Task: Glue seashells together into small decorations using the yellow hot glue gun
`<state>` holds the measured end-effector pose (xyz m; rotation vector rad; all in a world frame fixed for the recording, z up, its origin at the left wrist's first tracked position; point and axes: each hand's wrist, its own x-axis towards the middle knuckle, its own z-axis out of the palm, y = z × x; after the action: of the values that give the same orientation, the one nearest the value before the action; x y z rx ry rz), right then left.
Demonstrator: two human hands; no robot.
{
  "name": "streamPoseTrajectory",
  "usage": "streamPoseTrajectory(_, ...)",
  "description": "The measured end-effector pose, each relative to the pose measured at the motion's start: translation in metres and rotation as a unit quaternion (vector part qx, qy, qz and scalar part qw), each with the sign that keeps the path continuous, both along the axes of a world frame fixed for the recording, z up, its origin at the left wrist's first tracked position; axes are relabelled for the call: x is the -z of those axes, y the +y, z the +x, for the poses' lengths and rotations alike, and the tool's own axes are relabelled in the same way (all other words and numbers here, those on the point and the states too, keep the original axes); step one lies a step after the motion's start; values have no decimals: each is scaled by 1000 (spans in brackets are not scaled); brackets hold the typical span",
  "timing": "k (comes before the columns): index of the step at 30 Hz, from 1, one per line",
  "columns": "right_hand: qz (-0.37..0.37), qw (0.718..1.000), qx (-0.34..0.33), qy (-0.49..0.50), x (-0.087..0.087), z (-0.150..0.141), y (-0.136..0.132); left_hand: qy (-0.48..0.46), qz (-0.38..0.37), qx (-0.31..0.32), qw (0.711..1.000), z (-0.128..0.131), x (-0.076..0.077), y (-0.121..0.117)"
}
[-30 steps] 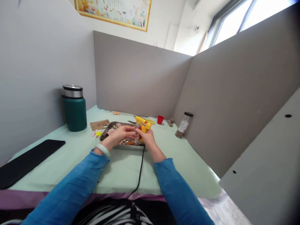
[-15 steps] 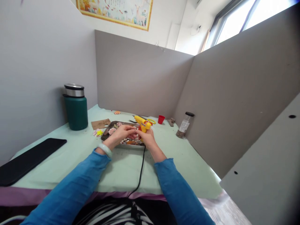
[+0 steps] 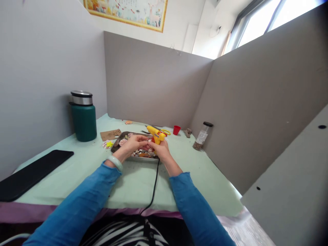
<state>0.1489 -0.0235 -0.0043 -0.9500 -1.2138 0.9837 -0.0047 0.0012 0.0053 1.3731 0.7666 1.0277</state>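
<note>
Both hands are together over a metal tray [image 3: 145, 159] in the middle of the tabletop [image 3: 202, 181]. The right hand [image 3: 163, 150] is closed around a yellow glue gun [image 3: 155, 133], nozzle pointing far and left. The left hand [image 3: 132, 144], a pale bangle [image 3: 115, 162] at its wrist, is closed at the fingertips on a small pale piece [image 3: 149, 141]; the right fingertips meet it there. Shape of the piece too small to make out.

Tray holds a jumble of small decorative pieces, pinkish ones at its left end, partly hidden by the hands. A black cord [image 3: 154, 186] runs from below the right hand to the near edge.

Left of the tray: brown card [image 3: 107, 135], with a yellow star-like shape [image 3: 109, 144] just nearer. Farther left, a green flask [image 3: 83, 122] upright; nearer, a long black flat item [image 3: 36, 173].

Far side: orange piece [image 3: 128, 122], then yellow-handled scissors [image 3: 166, 132] behind the glue gun. To the right, red cup [image 3: 176, 130], greyish lump [image 3: 188, 132], and a black-lidded clear jar [image 3: 202, 137] with brown contents, near the right partition [image 3: 256, 92].
</note>
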Motion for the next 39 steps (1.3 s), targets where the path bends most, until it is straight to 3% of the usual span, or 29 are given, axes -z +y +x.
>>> streamPoseTrajectory(5, -7, 1000, 1, 7, -1, 1, -1, -23, 6, -7, 1000, -2, -3, -1)
streamPoseTrajectory(19, 5, 1000, 9, 5, 2, 0, 1, 26, 66, -31, 997, -1, -3, 1)
streamPoseTrajectory(35, 13, 1000, 7, -11, 4, -1, 3, 82, 78, -119, 987, 5, -8, -5)
streamPoseTrajectory(39, 13, 1000, 9, -8, 3, -1, 2, 85, 84, -117, 986, 3, -7, -3)
